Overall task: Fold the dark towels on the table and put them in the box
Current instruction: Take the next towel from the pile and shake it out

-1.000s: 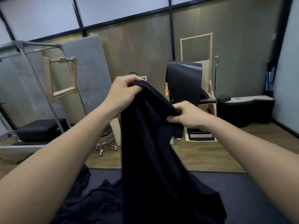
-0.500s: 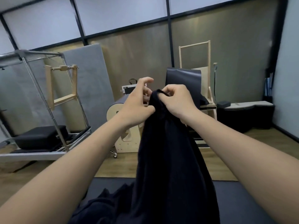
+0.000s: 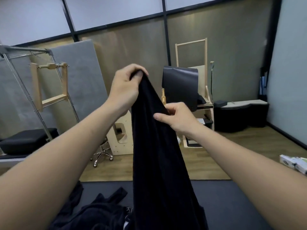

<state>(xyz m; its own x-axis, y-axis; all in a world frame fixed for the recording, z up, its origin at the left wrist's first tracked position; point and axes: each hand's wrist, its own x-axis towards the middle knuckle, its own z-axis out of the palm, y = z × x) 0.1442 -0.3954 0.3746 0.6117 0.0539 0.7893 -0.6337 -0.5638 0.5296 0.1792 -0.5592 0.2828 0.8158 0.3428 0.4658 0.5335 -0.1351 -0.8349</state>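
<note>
Above the dark table [image 3: 232,205], wooden floor [image 3: 232,155] beyond, left hand [image 3: 124,87] and right hand [image 3: 179,118], grip tight on one dark towel [image 3: 157,155].

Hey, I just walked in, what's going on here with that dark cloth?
A person is holding a dark towel up in front of them with both bare hands. The left hand grips its top end, raised high, and the right hand pinches an edge lower down. The towel hangs in a long bunch down to the table, not yet folded. A heap of dark towels lies on the table at the lower left.
</note>
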